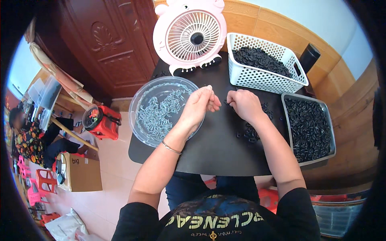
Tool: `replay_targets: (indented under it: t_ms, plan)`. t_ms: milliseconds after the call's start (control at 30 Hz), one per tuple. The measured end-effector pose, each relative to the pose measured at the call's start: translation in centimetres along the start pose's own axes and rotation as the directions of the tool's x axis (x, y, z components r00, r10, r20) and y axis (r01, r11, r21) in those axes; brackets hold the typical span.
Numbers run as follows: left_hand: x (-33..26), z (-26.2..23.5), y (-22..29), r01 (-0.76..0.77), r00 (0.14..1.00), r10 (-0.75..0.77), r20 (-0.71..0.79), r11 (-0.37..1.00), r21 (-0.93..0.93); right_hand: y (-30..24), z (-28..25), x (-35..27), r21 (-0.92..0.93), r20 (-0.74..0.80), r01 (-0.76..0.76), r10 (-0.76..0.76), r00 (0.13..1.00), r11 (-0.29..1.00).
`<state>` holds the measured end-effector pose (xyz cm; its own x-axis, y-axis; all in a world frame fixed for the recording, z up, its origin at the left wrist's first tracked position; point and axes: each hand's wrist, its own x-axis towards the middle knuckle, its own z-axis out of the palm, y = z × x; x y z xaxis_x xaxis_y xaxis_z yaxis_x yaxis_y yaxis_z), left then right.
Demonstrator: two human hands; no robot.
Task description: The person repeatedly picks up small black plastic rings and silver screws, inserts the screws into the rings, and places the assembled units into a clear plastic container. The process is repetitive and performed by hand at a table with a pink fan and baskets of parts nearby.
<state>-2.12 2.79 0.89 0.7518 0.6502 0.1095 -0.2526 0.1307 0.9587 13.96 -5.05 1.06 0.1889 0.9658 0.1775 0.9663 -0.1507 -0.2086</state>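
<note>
My left hand [201, 103] hovers over the right rim of a round clear plastic tub [149, 140], its fingers curled in. Whatever sits in those fingers is hidden. Many small, slim silvery metal pieces [157, 114] lie in the tub. Just across from it, my right hand [243, 102] is closed in a pinch above the dark table, with a tiny black part [226, 103] at the fingertips, too small to name. Loose black pieces [251, 133] are scattered on the table below my right wrist and forearm.
A grey tray [313, 162] of small black ring-like parts stands at the right. Behind are a white perforated basket [263, 80] of black parts, a pink fan [196, 38] and a black cylinder [309, 57]. A person [30, 138] sits far left, near red stools [106, 124] and a carton [85, 172].
</note>
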Motion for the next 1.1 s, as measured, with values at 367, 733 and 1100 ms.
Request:
replay_targets:
  t_ms: [367,733,1100]
  plan:
    - [-0.3,0.4,0.5,0.088,0.996,-0.092,-0.015,0.976,-0.199,-0.4,-1.6,0.5,0.189,0.102,-0.026,0.007,0.995,0.982]
    - [-0.9,1.8,0.1,0.147,0.983,-0.139,0.123,0.987,-0.063,-0.9,-1.3,-5.2,0.957,-0.088,0.016,0.238,0.967,0.290]
    - [-0.7,2.0,-1.2,0.095,0.984,-0.099,0.149,0.995,0.034,-1.3,-0.3,-5.4,0.976,-0.113,0.066,0.222,0.969,0.209]
